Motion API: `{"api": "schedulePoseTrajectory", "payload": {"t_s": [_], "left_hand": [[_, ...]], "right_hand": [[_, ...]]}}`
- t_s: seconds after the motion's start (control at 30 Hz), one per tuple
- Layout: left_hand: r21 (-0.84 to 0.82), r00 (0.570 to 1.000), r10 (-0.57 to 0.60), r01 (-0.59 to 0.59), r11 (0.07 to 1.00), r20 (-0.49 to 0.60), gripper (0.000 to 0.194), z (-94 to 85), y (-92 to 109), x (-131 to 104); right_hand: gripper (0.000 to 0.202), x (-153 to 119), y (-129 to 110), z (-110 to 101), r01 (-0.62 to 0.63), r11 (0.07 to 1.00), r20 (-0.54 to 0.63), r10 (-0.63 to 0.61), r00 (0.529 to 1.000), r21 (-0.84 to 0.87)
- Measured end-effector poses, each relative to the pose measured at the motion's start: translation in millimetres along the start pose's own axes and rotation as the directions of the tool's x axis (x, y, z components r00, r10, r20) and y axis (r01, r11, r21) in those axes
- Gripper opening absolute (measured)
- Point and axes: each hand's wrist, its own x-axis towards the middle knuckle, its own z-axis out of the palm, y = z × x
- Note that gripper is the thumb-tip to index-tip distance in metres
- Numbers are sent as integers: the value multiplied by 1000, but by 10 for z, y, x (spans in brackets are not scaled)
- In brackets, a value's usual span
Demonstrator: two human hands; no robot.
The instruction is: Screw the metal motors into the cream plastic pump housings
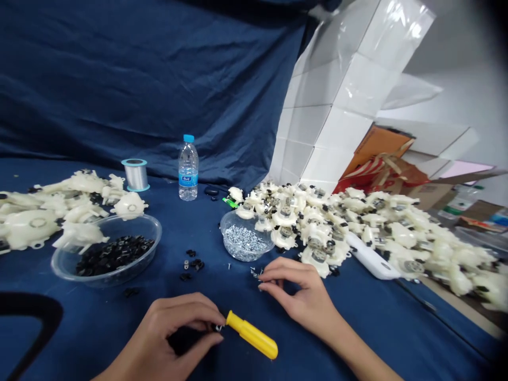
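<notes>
The left hand (180, 336) pinched a small black part (216, 327) — yellow handle (254, 335) just beside — while the right hand (297, 291) (fingers nearly closed) was at loose screws (256, 273).

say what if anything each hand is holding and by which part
The left hand pinches a small black part between thumb and fingers; where on it is hidden. The right hand is at loose screws; whether it grips one is unclear.

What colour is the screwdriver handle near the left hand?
The screwdriver handle is plain yellow, seen best in the head view.
</notes>
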Motion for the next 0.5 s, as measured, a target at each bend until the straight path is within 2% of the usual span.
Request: {"api": "schedulePoseTrajectory", "payload": {"t_s": [0.2, 0.37, 0.43, 0.47, 0.5], "left_hand": [[66, 997, 75, -74, 995, -16, 24, -26, 9, 1], [114, 999, 39, -40, 993, 12, 28, 6, -41, -37], [138, 998, 50, -44, 989, -40, 33, 29, -67, -48], [148, 996, 60, -48, 988, -72, 36, 38, -82, -53], [156, 992, 72, -56, 986, -99, 38, 46, -102, -59]], "right_hand": [[6, -11, -26, -20, -32, 999, 122, 32, 992, 0], [5, 6, -122, 24, 24, 999, 191, -18, 981, -27], [11, 17, -121, -55, 53, 995, 84, -46, 995, -82], [11, 14, -100, -142, 52, 990, -37, -57, 998, -132], [10, 1, -63, -267, 32, 981, -203, -71, 977, -193]]}}
